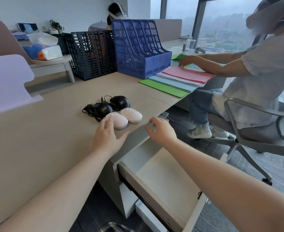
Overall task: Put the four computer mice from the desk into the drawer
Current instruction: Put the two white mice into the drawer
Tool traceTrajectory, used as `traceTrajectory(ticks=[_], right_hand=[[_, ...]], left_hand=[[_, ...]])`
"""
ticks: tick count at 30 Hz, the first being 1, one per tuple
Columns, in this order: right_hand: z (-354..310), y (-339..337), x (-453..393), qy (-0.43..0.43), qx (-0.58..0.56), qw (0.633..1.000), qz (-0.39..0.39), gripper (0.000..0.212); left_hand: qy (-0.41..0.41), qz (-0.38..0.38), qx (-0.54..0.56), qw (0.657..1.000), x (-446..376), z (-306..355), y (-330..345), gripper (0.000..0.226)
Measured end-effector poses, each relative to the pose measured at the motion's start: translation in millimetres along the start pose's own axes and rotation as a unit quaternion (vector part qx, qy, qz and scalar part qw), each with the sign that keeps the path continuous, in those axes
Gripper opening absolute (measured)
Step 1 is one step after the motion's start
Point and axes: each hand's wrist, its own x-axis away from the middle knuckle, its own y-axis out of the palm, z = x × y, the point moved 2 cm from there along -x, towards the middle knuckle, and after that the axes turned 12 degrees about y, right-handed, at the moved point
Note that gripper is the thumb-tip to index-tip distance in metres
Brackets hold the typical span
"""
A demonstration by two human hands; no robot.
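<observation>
Reaching over the worktop (45,131), the left hand (107,137) has its fingers (107,122) spread, and the fingertips touch the near end of the nearer white mouse (117,120). The second white mouse (132,115) lies just beside it, at about 2 o'clock from it. Behind them, towards 11 and 12 o'clock, lie two black mice: the left black mouse (102,108) and the right black mouse (120,101), with their black cables (89,112) bundled at 9 o'clock. All four mice are on the worktop, near its front edge. The right hand (160,131) hovers past this edge, above the open drawer (163,174), with fingers loosely spread and holding nothing. The drawer is at 5 o'clock from the mice. At 1 o'clock stands a blue file rack (138,47), and coloured paper sheets (179,79) lie beside it.
</observation>
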Motion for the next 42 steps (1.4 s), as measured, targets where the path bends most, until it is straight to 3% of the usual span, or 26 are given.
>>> traceTrajectory(ticks=[6, 13, 18, 22, 27, 34, 37, 42], right_hand=[[-39, 16, -37, -0.015, -0.024, 0.998, -0.062, 0.065], [-57, 21, -48, 0.014, 0.039, 0.998, -0.047, 0.055], [-51, 8, -43, -0.018, 0.08, 0.996, -0.026, 0.062], [-27, -15, -32, 0.014, -0.01, 1.0, -0.006, 0.073], [15, -39, -15, 0.063, -0.062, 0.996, -0.003, 0.074], [73, -37, 11, 0.115, -0.039, 0.992, -0.025, 0.062], [91, -20, 13, 0.138, -0.005, 0.989, -0.058, 0.072], [109, 21, 11, 0.158, 0.02, 0.98, -0.122, 0.061]], left_hand=[[-0.073, -0.005, 0.077, 0.994, -35, -15, 11, 0.089], [-0.107, -0.052, 0.025, 0.993, -56, -24, 4, 0.118], [-0.111, -0.058, -0.019, 0.992, -49, -11, -5, 0.12], [-0.075, -0.03, -0.031, 0.996, -35, 16, -5, 0.105], [-0.033, -0.015, -0.042, 0.998, -16, 53, 6, 0.107], [-0.023, -0.072, -0.056, 0.996, 13, 85, 48, 0.111], [-0.038, -0.116, -0.058, 0.991, 28, 88, 73, 0.109], [-0.06, -0.19, -0.081, 0.977, 40, 73, 111, 0.11]])
